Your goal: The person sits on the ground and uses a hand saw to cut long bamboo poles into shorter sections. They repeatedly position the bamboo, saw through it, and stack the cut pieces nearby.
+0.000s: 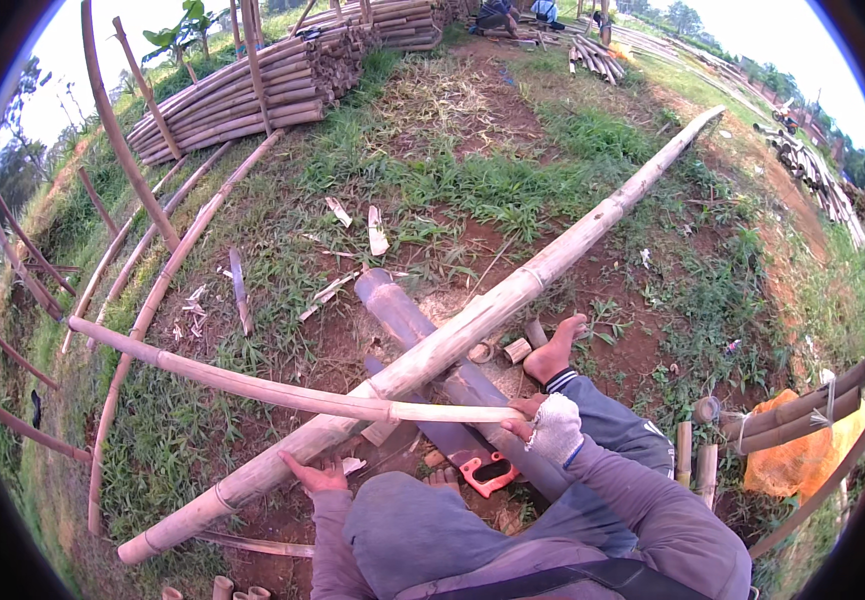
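Note:
A thick, pale bamboo pole (498,301) runs diagonally from the lower left to the far right. It rests across a darker bamboo log (401,308) on the ground. My right hand (553,428), in a white knit glove with bare fingertips, is closed around the near end of a thinner bamboo strip (303,396). That strip crosses over the thick pole and reaches out to the left. My bare left hand (319,474) has its fingers apart against the near side of the thick pole. Between my legs lies a handsaw with an orange handle (487,474).
Bamboo offcuts (517,350) lie near my bare foot (557,352). Stacked poles (263,88) stand at the far left, beside upright posts. An orange sack (798,445) and tied bamboo (803,412) are at the right. People sit far off at the top.

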Tool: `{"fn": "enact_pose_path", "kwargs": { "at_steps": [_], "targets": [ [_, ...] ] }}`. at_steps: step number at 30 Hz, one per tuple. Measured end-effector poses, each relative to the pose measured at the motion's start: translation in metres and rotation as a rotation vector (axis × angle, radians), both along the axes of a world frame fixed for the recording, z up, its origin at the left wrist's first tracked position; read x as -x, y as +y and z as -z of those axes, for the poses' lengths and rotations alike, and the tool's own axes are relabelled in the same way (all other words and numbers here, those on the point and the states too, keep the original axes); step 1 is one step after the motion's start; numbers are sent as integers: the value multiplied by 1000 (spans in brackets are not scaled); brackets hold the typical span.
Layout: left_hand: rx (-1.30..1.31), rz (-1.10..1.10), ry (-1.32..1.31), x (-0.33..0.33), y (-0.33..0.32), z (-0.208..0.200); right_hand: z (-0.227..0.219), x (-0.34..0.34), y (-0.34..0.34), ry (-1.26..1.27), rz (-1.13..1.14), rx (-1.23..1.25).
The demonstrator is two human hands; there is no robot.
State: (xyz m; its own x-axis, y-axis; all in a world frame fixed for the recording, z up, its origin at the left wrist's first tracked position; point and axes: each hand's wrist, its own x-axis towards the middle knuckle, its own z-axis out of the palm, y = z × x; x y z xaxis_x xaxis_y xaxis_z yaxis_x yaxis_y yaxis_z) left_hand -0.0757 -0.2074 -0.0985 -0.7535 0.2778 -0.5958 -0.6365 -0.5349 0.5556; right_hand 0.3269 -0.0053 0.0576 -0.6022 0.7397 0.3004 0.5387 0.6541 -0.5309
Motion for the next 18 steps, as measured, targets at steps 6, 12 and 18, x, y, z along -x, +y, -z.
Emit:
{"fn": "enact_pose_path", "kwargs": {
  "at_steps": [6,12,18],
  "targets": [
    [432,295,1055,-61,-39,3,-5,-5,-8,-91,-52,-69],
    [898,330,2267,-61,-6,-170,-15,13,-8,-90,-123,-131],
    [1098,1001,2393,-38,5,-181,-21,24,-3,-106,-195,-218]
  ]
}}
